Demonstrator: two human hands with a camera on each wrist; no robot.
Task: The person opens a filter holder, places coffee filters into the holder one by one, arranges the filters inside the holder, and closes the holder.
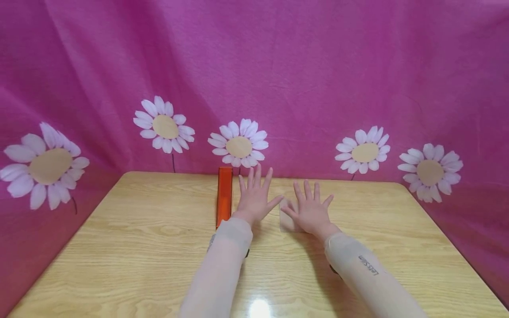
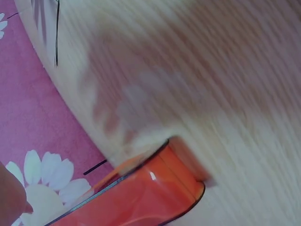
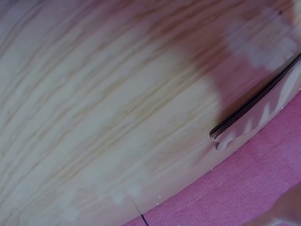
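My left hand (image 1: 254, 201) is held with its fingers spread and straight, just right of a long, glossy orange case-like object (image 1: 225, 192) with dark edges. The orange object (image 2: 136, 197) looms large in the left wrist view. My right hand (image 1: 313, 213) also has its fingers spread, over part of a flat, see-through, squarish item (image 1: 287, 223); its exact kind cannot be made out. In the right wrist view this item (image 3: 254, 113) shows a thin dark edge and a shiny face. Neither hand holds anything. Hand shadows fall on the wood.
Both things lie toward the far half of a light wooden table (image 1: 139, 247). Behind it and at its sides hangs a magenta cloth (image 1: 278, 79) printed with large white daisies. A bright light reflection (image 1: 259, 307) shows near the front.
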